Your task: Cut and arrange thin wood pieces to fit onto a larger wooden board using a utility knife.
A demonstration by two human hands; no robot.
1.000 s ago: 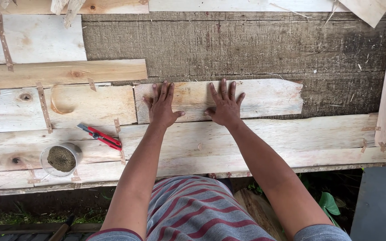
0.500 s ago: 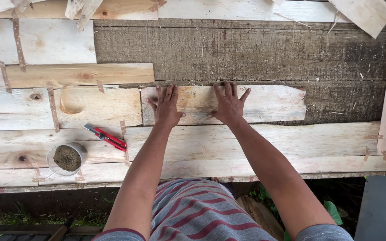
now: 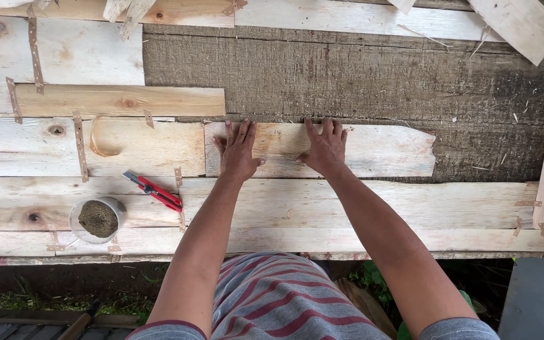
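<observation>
1. Round container (image 3: 97, 219) of brownish granular matter — stands near the bench's (image 3: 360, 214) front-left corner.
2. Red-handled utility knife (image 3: 153, 191) — lies just right of the container, untouched.
3. Left hand (image 3: 238, 151) — flat, fingers spread, grasping nothing; presses the left end of the short pale board (image 3: 373, 150).
4. Right hand (image 3: 325, 147) — likewise flat and open, on the same board's middle.
5. Short pale board — lies mid-bench, its left end butted against the neighbouring plank (image 3: 140, 148), its ragged right end over dark backing (image 3: 360, 79). Judgement: even downward pressure from both palms should hold the joints tight, with no gap along the lower edge.
</observation>
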